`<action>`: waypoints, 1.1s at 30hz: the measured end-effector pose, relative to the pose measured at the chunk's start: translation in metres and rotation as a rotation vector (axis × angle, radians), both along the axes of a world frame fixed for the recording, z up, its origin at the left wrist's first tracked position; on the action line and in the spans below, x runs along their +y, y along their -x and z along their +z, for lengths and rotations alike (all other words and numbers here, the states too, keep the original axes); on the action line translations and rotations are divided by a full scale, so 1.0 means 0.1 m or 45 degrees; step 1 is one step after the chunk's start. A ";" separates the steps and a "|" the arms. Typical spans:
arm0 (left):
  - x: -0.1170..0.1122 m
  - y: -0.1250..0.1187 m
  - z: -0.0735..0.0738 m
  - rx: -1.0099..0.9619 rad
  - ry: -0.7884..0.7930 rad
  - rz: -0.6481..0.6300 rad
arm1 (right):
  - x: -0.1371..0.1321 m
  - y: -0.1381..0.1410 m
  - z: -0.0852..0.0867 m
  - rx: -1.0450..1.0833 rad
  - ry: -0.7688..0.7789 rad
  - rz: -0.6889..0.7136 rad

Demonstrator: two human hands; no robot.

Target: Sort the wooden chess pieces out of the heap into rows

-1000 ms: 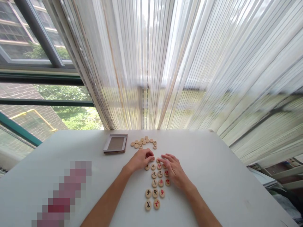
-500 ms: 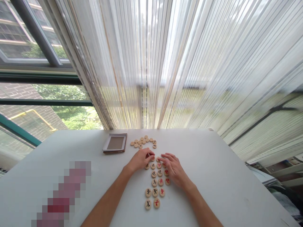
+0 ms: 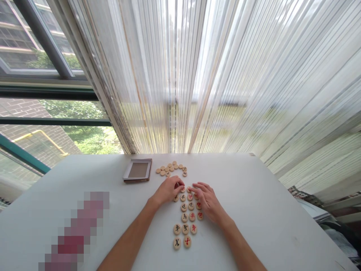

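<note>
Round wooden chess pieces (image 3: 188,216) with black and red characters lie in rows on the white table (image 3: 254,210). My left hand (image 3: 167,190) curls at the far end of the rows, fingertips pinched on a piece there. My right hand (image 3: 205,201) rests flat beside the rows on the right, fingers stretched out over the top pieces. A loose cluster of blank-side pieces (image 3: 171,169) lies farther back.
A shallow brown box (image 3: 138,170) sits left of the loose cluster. Sheer striped curtains (image 3: 214,75) hang behind the table's far edge, with a window (image 3: 42,113) at the left. A blurred-out patch (image 3: 76,233) covers the near left of the table.
Almost nothing moved. Both hands stay at the top of the rows; the view shifted slightly.
</note>
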State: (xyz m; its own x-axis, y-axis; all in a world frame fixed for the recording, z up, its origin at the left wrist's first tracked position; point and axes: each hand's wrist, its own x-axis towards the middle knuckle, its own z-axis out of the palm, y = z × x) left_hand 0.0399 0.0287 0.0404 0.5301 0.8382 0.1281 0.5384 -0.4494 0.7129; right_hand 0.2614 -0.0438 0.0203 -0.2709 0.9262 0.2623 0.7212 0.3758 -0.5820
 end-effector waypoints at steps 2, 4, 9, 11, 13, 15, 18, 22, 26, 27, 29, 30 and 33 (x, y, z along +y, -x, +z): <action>0.00 0.01 0.00 -0.007 0.007 -0.001 | 0.00 0.00 0.01 0.013 0.007 0.009; 0.01 0.02 -0.01 -0.013 0.020 -0.006 | 0.00 -0.01 0.02 0.028 0.005 0.018; 0.01 0.04 -0.04 -0.020 0.043 -0.026 | 0.00 -0.01 0.01 0.044 -0.002 0.017; 0.01 0.04 -0.05 -0.022 0.046 -0.031 | 0.00 -0.01 0.00 0.046 0.002 0.009; 0.01 0.03 -0.05 -0.021 0.047 -0.031 | 0.00 -0.01 0.01 0.046 0.005 0.008; 0.01 0.03 -0.06 -0.019 0.048 -0.030 | 0.00 -0.01 0.01 0.049 0.007 0.009; 0.02 0.03 -0.06 -0.018 0.054 -0.033 | 0.00 0.00 0.01 0.053 0.015 0.011; 0.03 0.03 -0.05 -0.019 0.061 -0.038 | 0.00 0.00 0.01 0.054 0.000 0.012; 0.02 0.03 -0.03 -0.024 0.055 -0.037 | 0.00 0.00 0.02 0.075 -0.015 0.015; 0.01 0.03 -0.01 -0.028 0.050 -0.033 | 0.00 0.00 0.02 0.095 -0.011 0.016; 0.02 0.04 0.04 -0.041 0.039 -0.021 | 0.01 -0.01 0.04 0.168 -0.004 0.013; 0.02 0.06 0.07 -0.052 0.030 -0.008 | 0.01 -0.01 0.04 0.216 -0.001 0.005; 0.08 0.16 0.17 -0.104 -0.019 0.067 | 0.02 -0.03 0.04 0.363 0.010 -0.049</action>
